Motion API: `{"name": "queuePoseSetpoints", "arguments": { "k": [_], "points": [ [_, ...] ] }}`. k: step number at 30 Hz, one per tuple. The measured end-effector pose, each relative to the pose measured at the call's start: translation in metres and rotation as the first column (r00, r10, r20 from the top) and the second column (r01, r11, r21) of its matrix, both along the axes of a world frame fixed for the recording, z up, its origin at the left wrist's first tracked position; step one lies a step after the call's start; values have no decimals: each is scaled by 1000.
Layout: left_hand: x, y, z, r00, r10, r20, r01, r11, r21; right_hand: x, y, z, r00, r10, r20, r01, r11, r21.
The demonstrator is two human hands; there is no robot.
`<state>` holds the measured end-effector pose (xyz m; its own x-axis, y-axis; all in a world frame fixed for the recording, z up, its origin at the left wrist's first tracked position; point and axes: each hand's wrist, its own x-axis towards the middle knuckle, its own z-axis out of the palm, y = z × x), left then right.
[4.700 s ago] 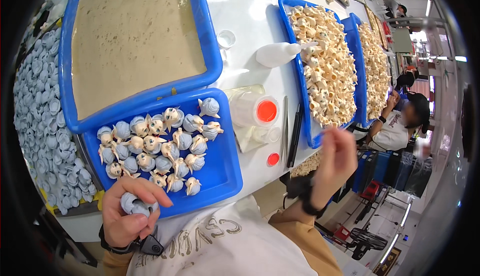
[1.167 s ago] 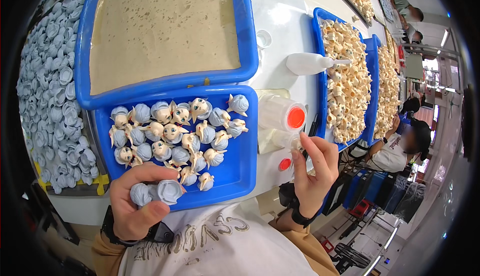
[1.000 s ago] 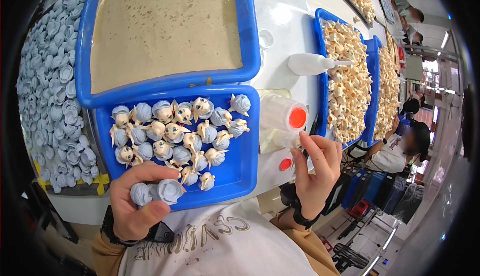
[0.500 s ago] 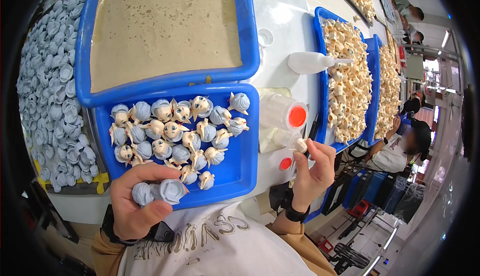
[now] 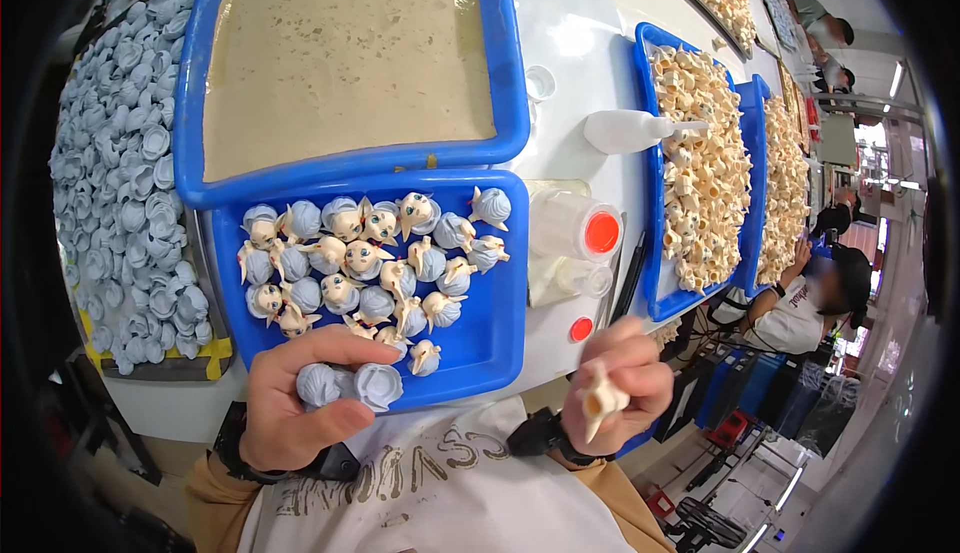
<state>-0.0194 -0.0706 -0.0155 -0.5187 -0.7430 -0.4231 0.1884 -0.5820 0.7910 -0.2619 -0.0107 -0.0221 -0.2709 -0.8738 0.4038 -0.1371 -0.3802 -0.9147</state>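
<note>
My left hand (image 5: 275, 418) is closed around two grey-blue doll hair pieces. One hair piece (image 5: 318, 385) shows its grooved outer side; the other hair piece (image 5: 380, 387) turns its hollow toward me. Between the fingertips of my right hand (image 5: 645, 383), in front of my apron, is a cream doll head part (image 5: 600, 403) with a pointed end and an opening. Just beyond my left hand lies a blue tray (image 5: 490, 348) holding several doll heads (image 5: 364, 259) with painted faces, pointed ears and grey-blue hair.
Loose hair pieces (image 5: 130, 183) fill a bin at left. A larger blue tray (image 5: 514, 83) holds a beige layer. Right of it stand a white squeeze bottle (image 5: 620, 133), clear containers (image 5: 560, 223) and a red disc (image 5: 581, 329). Blue trays (image 5: 655, 298) of cream parts lie farther right, near a co-worker (image 5: 800, 303).
My right hand has come away from the small clear cup, down toward my body, with the head part turned in its fingers. My left hand keeps its hold on the hair pieces.
</note>
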Motion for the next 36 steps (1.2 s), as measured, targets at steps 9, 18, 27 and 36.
{"name": "queuePoseSetpoints", "arguments": {
  "k": [9,18,27,36],
  "points": [
    [-3,-4,-3,993,-119,-4,115,967,-229,24,-25,0,905,389,174,-410,905,111],
    [-1,-4,0,994,-106,-2,105,985,-140,46,-30,8,903,379,-201,-363,925,110],
    [-3,-3,2,998,-53,40,58,987,-147,47,-30,14,884,353,-307,-318,935,157],
    [-1,0,-4,993,-97,62,108,973,-202,41,-31,19,793,386,-471,-332,922,197]
  ]
}}
